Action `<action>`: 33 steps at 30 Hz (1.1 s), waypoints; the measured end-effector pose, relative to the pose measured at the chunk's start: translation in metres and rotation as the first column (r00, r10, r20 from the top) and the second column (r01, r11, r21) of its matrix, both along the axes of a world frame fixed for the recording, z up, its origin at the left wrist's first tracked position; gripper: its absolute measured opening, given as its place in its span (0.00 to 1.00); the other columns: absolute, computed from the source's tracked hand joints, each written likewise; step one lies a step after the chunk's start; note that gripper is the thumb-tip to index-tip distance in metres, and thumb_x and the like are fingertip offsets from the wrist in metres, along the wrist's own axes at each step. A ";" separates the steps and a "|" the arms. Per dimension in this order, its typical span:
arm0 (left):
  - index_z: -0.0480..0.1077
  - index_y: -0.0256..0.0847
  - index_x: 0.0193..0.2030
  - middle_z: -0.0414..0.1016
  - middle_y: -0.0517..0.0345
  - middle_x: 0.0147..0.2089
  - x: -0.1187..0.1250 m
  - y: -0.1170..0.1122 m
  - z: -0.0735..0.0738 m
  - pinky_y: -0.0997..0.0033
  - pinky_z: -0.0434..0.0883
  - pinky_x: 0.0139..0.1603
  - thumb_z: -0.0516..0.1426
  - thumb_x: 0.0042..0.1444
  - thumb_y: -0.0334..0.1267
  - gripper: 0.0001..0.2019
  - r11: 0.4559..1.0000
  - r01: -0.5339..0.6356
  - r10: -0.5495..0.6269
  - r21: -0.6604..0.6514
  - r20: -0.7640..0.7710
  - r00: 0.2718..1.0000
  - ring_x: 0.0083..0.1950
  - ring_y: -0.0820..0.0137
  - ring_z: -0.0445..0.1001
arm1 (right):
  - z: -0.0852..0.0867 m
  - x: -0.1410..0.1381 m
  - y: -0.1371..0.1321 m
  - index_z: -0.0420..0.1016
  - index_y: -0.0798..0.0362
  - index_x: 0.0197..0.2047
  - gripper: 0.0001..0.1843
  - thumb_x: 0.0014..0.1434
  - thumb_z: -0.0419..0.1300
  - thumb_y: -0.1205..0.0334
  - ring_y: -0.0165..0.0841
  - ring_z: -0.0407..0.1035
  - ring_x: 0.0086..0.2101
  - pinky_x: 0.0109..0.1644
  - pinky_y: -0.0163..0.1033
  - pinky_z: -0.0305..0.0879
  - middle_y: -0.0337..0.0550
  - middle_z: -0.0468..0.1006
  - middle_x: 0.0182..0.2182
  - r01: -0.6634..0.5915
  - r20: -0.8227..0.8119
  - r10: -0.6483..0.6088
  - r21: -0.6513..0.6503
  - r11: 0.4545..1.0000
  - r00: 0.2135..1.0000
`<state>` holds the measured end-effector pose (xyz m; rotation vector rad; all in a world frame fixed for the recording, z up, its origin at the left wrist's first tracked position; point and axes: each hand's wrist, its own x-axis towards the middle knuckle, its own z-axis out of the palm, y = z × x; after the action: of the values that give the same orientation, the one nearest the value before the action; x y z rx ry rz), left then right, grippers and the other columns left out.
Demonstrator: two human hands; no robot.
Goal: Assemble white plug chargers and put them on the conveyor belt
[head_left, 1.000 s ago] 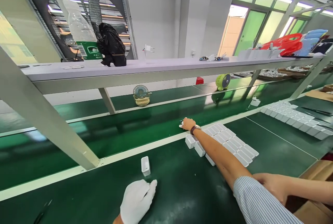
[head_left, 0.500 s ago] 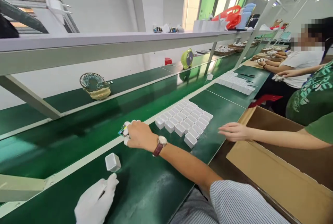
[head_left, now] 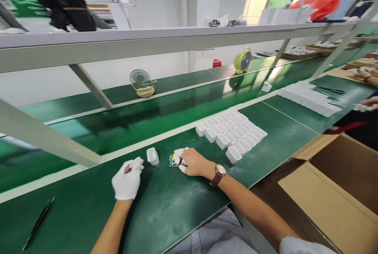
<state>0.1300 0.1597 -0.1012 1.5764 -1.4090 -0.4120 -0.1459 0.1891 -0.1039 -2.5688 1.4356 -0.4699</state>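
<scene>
My left hand (head_left: 127,181) wears a white glove and rests on the green mat with its fingers curled, close beside a single white plastic housing (head_left: 152,156). My right hand (head_left: 191,161), with white finger cots and a wristwatch, is closed on a small green circuit board (head_left: 173,160) and presses it to the mat just right of the housing. A block of several white housings (head_left: 232,134) stands in rows further right.
Black tweezers (head_left: 37,223) lie at the near left. An open cardboard box (head_left: 339,195) sits at the right. Behind the mat runs a green conveyor belt (head_left: 118,122) with two small fans (head_left: 141,82) beyond. More housings (head_left: 310,98) and other people's hands (head_left: 366,75) are far right.
My right hand drew back from the belt edge toward me with the circuit board. My left hand moved up beside the single housing. The other person's reaching hand is gone.
</scene>
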 end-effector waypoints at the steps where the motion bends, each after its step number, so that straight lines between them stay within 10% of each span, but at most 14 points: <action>1: 0.74 0.35 0.41 0.78 0.52 0.34 0.000 -0.001 0.001 0.68 0.73 0.39 0.58 0.55 0.48 0.17 1.000 -0.002 0.002 -0.001 -0.032 0.999 0.35 0.67 0.76 | -0.005 -0.003 0.001 0.70 0.60 0.50 0.17 0.61 0.59 0.58 0.45 0.65 0.52 0.57 0.48 0.60 0.56 0.73 0.50 -0.002 0.017 0.002 -0.004 1.000 1.000; 10: 0.53 0.38 0.69 0.65 0.39 0.64 -0.016 -0.006 0.000 0.57 0.69 0.57 0.71 0.38 0.41 0.52 0.939 0.316 -0.321 0.135 0.014 0.947 0.61 0.55 0.69 | -0.025 -0.006 0.001 0.70 0.63 0.54 0.23 0.59 0.64 0.58 0.47 0.67 0.51 0.58 0.51 0.63 0.56 0.76 0.47 0.000 0.143 0.000 0.001 1.000 0.990; 17: 0.65 0.43 0.61 0.71 0.52 0.58 -0.024 -0.005 -0.008 0.55 0.67 0.63 0.68 0.44 0.39 0.35 0.909 0.340 -0.380 0.240 0.141 0.914 0.57 0.58 0.72 | -0.001 0.005 -0.013 0.65 0.56 0.60 0.31 0.52 0.61 0.67 0.44 0.66 0.51 0.60 0.52 0.64 0.52 0.71 0.48 -0.027 0.314 0.042 -0.053 0.998 0.948; 23: 0.64 0.44 0.57 0.67 0.52 0.55 -0.025 0.013 -0.017 0.55 0.70 0.60 0.66 0.45 0.35 0.31 0.909 0.408 -0.413 0.085 0.051 0.909 0.55 0.61 0.71 | 0.027 0.016 -0.021 0.62 0.49 0.64 0.33 0.55 0.59 0.70 0.39 0.68 0.50 0.51 0.45 0.73 0.51 0.66 0.55 -0.113 0.644 0.097 -0.017 0.993 0.759; 33: 0.59 0.41 0.57 0.66 0.50 0.49 -0.031 0.016 -0.026 0.58 0.75 0.50 0.60 0.45 0.27 0.30 0.833 0.544 -0.529 -0.100 0.145 0.836 0.45 0.65 0.72 | 0.012 0.022 0.006 0.57 0.47 0.67 0.35 0.58 0.59 0.72 0.42 0.66 0.55 0.53 0.48 0.73 0.52 0.68 0.56 -0.166 0.579 0.238 -0.175 0.970 0.780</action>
<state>0.0986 0.1753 -0.1274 1.0809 -1.9305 -0.5479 -0.1243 0.1948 -0.0914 -2.2875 0.9134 -1.2243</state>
